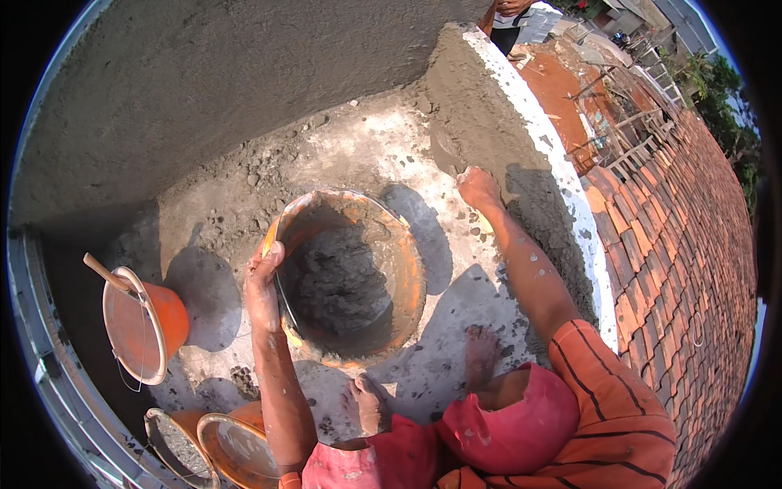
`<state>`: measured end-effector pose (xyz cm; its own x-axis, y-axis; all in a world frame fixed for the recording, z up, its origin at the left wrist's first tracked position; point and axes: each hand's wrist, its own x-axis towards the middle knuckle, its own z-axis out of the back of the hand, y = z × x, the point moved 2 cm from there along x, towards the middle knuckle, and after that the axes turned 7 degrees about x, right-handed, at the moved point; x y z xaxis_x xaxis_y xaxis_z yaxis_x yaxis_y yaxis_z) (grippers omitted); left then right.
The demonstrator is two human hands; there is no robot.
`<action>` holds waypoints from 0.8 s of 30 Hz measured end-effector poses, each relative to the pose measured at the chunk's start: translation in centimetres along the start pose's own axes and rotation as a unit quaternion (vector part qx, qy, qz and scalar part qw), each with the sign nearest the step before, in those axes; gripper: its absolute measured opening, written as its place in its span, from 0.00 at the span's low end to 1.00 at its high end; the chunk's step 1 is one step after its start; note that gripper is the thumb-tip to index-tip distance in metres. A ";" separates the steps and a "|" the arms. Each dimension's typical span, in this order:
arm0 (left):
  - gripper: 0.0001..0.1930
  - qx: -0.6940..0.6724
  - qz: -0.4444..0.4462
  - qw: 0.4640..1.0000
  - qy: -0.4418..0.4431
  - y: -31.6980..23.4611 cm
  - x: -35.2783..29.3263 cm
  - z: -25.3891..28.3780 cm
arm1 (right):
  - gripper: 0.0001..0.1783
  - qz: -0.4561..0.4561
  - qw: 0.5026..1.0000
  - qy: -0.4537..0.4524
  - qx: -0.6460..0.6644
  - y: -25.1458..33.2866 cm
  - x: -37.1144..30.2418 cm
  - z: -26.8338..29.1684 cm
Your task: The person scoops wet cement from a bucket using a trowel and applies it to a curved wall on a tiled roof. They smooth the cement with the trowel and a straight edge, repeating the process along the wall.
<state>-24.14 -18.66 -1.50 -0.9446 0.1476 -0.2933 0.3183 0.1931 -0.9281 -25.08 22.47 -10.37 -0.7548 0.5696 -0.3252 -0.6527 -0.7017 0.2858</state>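
A large orange tub point(415, 273) smeared with mortar stands before me, tilted slightly. Wet grey mortar point(338, 273) lies inside it. My left hand point(262, 273) is closed on the tub's left rim, with the thin wire handle beside it. Farther right, my right hand point(479, 189) is closed in a fist near the freshly plastered low wall point(481, 114). From that fist a grey trowel blade point(444, 155) reaches to the foot of the wall; the handle is hidden in my fingers.
An orange bucket point(173, 322) with a wooden handle sticking out stands at left. Two more buckets point(240, 448) sit at lower left. A tall plastered wall point(244, 65) rises at the back. Beyond the low wall slopes a tiled roof point(676, 269). Another person point(509, 16) is at top right.
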 end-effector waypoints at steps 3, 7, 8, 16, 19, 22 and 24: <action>0.25 0.008 -0.004 1.000 -0.004 0.3 0.2 0.0 | 0.21 0.005 0.999 -0.047 0.011 -0.4 -1.3 -0.1; 0.25 -0.007 -0.003 1.000 0.007 0.6 0.3 0.1 | 0.21 -0.026 0.997 -0.065 -0.034 -0.2 -3.6 3.4; 0.26 -0.005 -0.005 1.000 0.010 0.7 0.5 0.2 | 0.21 -0.020 0.995 -0.082 -0.045 0.0 -4.1 4.6; 0.23 0.047 -0.035 0.998 0.004 -0.3 0.0 -0.9 | 0.22 0.217 0.976 0.001 0.027 8.0 -13.4 13.2; 0.22 0.023 -0.027 0.999 0.006 0.8 0.4 0.2 | 0.20 0.272 0.872 0.219 0.342 9.4 -16.7 13.4; 0.26 0.029 -0.020 0.999 -0.002 0.6 0.0 0.8 | 0.17 0.287 0.778 0.416 0.374 8.4 -15.2 12.3; 0.26 0.015 -0.012 1.000 -0.006 0.5 0.1 -0.4 | 0.15 0.157 0.758 0.422 0.471 4.1 -11.4 10.1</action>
<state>-24.05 -18.12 -1.87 -0.9532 0.1305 -0.2728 0.2923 0.1669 -0.9416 -19.80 17.42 3.58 -0.8313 -0.3185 -0.4556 -0.5069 0.0977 0.8565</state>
